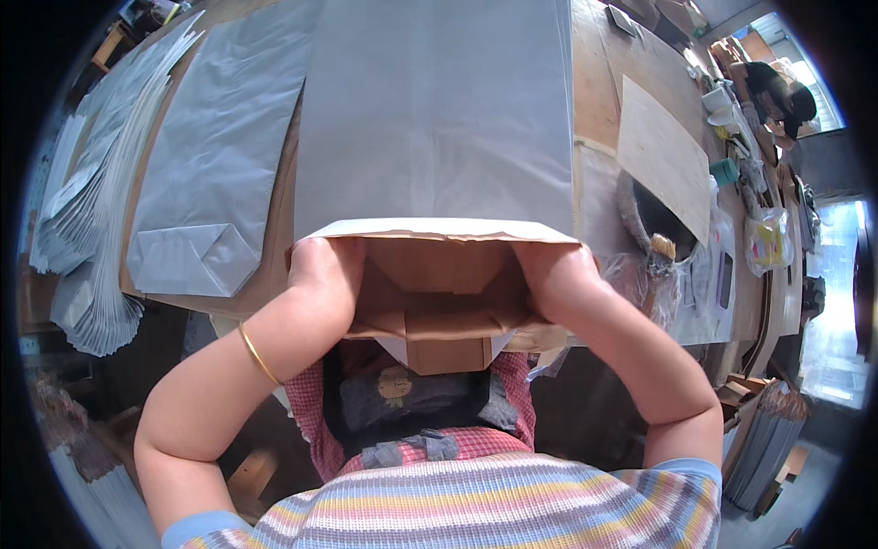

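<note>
So the person is having both hands tucked inside the open end of a big paper bag [430, 128], pale grey-white outside and plain brown inside. The bag is lying flat on top of a pile on the table [594, 69], dead centre, and its open end is facing the person's body. The left hand [327, 259] is sitting in the left corner of the opening, with the heel and wrist showing and the fingers disappearing under the paper. The right hand [560, 268] is doing the mirror image at the right corner. Honestly can't tell whether the fingers are spreading apart, staying together or pinching anything, because the paper is hiding them on both sides. The opening is gaping between the two wrists, its white upper edge is running across over both hands, and a brown folded flap [448, 356] is hanging below, toward the lap. A gold bangle [258, 352] is circling the left forearm. Over on the left, a flat bag with a folded end [219, 137] is lying beside a fanned-out stack [119, 197]. On the right, a thin board [663, 151] is partly covering a dark rounded container [629, 201], and another person [777, 96] is showing farther back.
</note>
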`<action>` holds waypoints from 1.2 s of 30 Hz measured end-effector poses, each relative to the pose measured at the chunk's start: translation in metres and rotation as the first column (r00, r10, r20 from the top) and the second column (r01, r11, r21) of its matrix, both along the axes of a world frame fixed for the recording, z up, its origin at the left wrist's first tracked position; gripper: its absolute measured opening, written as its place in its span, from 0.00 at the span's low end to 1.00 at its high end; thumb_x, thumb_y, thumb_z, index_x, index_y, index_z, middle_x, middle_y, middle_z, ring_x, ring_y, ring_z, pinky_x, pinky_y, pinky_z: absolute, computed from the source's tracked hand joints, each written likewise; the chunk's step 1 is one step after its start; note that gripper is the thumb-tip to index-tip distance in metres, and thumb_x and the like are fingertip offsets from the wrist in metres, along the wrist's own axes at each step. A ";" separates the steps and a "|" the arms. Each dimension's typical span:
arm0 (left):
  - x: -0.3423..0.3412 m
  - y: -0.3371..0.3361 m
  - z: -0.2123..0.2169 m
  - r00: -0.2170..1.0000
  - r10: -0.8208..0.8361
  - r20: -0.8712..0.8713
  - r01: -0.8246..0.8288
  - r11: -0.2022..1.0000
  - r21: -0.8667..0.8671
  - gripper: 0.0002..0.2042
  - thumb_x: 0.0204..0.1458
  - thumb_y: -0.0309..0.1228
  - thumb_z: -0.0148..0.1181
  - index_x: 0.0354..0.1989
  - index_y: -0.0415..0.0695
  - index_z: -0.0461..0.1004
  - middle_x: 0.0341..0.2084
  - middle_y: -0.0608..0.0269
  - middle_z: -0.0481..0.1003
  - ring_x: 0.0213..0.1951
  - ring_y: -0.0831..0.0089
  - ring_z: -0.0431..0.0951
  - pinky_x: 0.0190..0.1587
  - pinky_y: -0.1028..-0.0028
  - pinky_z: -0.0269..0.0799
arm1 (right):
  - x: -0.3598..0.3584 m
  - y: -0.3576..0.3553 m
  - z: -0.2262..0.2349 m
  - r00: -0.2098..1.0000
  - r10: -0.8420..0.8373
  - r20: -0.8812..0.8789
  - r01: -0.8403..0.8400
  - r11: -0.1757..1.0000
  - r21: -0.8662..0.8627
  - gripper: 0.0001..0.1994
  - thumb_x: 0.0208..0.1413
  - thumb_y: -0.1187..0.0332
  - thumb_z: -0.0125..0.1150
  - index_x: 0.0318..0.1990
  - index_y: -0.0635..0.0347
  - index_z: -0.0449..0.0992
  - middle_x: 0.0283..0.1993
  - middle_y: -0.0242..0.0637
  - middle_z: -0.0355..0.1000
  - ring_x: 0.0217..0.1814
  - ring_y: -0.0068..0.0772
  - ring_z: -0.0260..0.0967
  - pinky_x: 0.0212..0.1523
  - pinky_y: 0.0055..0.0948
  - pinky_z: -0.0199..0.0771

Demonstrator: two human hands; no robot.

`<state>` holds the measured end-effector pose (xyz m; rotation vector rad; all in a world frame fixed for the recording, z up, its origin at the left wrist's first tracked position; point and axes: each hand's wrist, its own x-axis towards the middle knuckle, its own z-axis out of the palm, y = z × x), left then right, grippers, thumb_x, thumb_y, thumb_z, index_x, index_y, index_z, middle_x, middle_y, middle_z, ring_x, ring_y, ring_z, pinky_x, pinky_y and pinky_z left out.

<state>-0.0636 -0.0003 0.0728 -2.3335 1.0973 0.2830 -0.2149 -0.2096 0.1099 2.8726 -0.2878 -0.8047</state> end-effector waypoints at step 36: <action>0.017 -0.003 -0.005 0.757 -0.134 -0.640 -0.394 0.687 -0.611 0.14 0.38 0.29 0.71 0.31 0.36 0.75 0.34 0.50 0.71 0.40 0.54 0.73 0.45 0.62 0.69 | -0.097 -0.039 0.025 0.533 -0.047 0.845 -0.147 0.978 0.147 0.22 0.41 0.76 0.63 0.50 0.58 0.76 0.26 0.35 0.65 0.27 0.38 0.67 0.27 0.38 0.69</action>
